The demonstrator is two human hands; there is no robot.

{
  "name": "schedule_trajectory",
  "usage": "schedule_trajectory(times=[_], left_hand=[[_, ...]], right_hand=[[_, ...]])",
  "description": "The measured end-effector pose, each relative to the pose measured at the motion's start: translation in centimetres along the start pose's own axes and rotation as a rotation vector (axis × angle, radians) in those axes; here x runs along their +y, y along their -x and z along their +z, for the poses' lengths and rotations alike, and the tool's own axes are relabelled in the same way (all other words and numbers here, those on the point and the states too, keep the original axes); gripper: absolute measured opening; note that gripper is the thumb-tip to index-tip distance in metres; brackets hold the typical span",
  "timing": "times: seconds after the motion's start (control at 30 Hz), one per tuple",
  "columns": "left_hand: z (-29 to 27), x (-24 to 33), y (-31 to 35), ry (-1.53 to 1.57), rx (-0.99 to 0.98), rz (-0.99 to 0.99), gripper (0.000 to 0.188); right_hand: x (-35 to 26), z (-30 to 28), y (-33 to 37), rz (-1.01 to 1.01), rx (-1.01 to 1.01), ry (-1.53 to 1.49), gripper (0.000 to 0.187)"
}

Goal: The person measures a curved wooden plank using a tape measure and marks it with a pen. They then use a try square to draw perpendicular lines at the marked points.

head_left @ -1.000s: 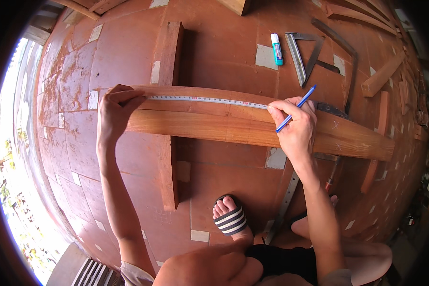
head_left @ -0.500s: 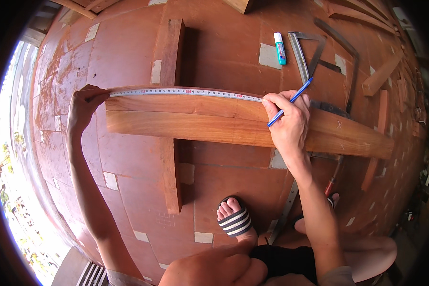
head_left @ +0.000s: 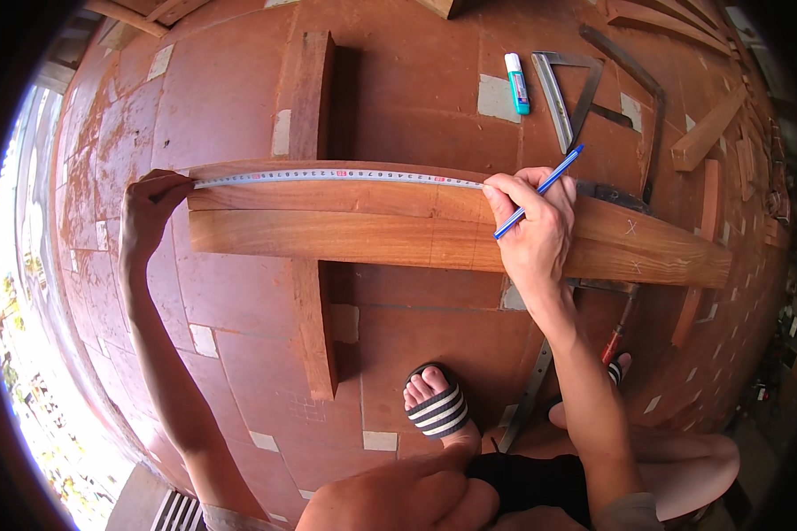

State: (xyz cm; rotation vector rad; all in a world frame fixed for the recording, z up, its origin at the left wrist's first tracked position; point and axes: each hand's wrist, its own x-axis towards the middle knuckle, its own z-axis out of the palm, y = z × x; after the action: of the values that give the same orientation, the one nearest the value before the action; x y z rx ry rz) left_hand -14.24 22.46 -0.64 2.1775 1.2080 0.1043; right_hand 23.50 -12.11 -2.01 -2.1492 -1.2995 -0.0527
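A pale measuring tape (head_left: pixel 372 175) stretches along the upper face of two long reddish-brown boards lying side by side, a far board (head_left: pixel 381 197) and a near board (head_left: pixel 354 237). At the left end of the boards, my left hand (head_left: pixel 149 212) pinches the tape between thumb and fingers. My right hand (head_left: pixel 537 221) rests on the boards right of their middle, closed, with thumb and forefinger on the tape's other end. A blue-and-white striped pen (head_left: pixel 558 173) sticks out between its fingers. Whatever else lies under the right palm is hidden. White chalk crosses mark the boards' right part.
A timber crosspiece (head_left: pixel 319 327) supports the boards at left. Beyond them lie a teal-and-white correction pen (head_left: pixel 517 86), a metal angle tool (head_left: pixel 553 102) and a dark metal square (head_left: pixel 655 133). Timber offcuts (head_left: pixel 708 128) lie at far right. My sandalled foot (head_left: pixel 436 398) is nearby.
My left hand has come slightly nearer, bringing the tape's left end a little down the board's face. My right hand stays nearly in place, still with the pen. The view has shifted slightly.
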Motion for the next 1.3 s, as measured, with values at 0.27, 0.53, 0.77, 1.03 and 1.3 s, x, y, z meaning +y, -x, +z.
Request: schedule_trajectory(times=[0.27,0.53,0.77,1.03,1.3], left_hand=[[-0.1,-0.2,0.0,-0.002,-0.004,-0.009,0.015],[0.0,-0.4,-0.1,0.017,0.004,-0.003,0.015],[0.2,0.2,0.1,-0.021,0.035,-0.01,0.014],[0.5,1.7,0.9,-0.058,0.135,0.071,0.016],[0.7,2.0,1.1,-0.05,0.194,0.115,0.014]], right_hand=[[0.0,0.1,0.1,0.002,-0.014,-0.025,0.012],[-0.1,0.0,0.0,0.005,-0.022,-0.024,0.011],[-0.4,-0.3,-0.1,0.008,-0.034,-0.001,0.011],[-1.4,-0.6,-0.7,-0.013,-0.049,0.023,0.011],[-0.8,-0.6,-0.2,-0.01,-0.102,0.087,0.011]])
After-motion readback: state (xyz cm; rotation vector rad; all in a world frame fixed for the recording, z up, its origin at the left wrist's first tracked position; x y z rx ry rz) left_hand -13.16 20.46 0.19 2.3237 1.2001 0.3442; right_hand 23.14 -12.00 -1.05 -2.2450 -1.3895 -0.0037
